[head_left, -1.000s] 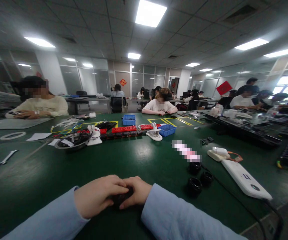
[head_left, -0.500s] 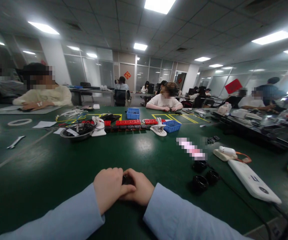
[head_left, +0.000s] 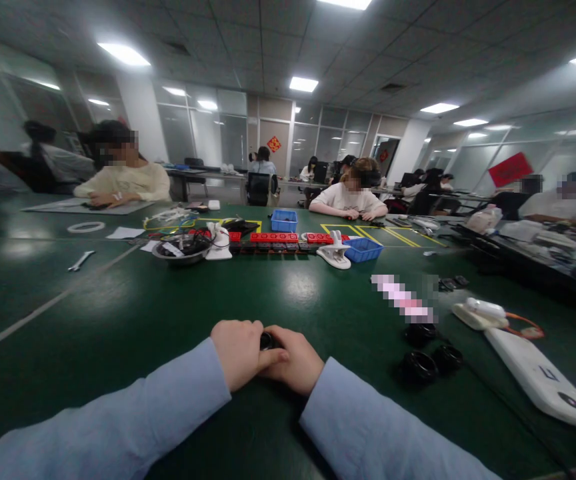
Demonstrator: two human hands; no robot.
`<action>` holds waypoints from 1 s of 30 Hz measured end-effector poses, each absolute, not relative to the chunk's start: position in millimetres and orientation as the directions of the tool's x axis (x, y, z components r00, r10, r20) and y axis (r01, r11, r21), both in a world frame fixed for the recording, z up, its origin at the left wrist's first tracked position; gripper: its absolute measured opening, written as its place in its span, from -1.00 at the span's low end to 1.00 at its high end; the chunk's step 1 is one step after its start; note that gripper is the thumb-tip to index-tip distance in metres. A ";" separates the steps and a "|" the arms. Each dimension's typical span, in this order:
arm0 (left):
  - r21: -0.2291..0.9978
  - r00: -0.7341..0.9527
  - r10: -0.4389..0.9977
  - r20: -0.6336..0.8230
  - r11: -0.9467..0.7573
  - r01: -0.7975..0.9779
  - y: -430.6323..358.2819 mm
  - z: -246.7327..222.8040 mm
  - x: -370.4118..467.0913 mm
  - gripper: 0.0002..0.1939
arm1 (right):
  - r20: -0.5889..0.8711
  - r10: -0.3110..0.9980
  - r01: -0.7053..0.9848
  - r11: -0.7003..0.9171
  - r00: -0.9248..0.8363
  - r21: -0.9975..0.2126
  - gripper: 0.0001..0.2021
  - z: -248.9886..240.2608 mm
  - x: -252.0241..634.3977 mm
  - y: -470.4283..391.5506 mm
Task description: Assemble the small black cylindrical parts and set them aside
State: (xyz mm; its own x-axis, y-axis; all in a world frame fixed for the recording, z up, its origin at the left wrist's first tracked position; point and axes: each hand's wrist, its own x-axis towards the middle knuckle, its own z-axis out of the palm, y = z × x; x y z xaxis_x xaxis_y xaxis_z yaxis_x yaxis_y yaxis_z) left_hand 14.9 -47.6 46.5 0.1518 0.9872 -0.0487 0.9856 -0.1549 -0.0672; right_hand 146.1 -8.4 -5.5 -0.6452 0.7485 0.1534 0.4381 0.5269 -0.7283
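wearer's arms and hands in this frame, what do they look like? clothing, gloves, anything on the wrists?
Both arms wear long, plain light-blue sleeves, cuffs ending at the wrists. The left hand and right hand are bare: no gloves. No rings, watch, strap or cable show on either hand or wrist, and the sleeves carry no visible markings or logos.

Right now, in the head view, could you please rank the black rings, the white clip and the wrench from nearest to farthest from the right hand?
1. Black rings, just right of the right hand.
2. White clip, ahead at mid-table.
3. Wrench, far left.
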 end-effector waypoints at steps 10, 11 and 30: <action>0.408 0.663 0.746 0.051 -0.622 0.668 -32.8 72.9 -33.6 -0.63 | 0.130 0.697 0.361 0.510 -0.705 -0.781 -0.42 -8.3 151.4 -1.0; 0.430 0.690 0.722 0.048 -0.639 0.638 -31.9 72.4 -33.4 -0.61 | 0.130 0.682 0.346 0.514 -0.720 -0.785 -0.41 -9.3 151.8 0.6; 0.332 0.694 0.716 -0.068 -0.640 0.693 -29.9 64.2 -20.7 -0.59 | 0.082 0.593 0.369 0.597 -0.801 -0.712 -0.56 -7.3 157.9 12.8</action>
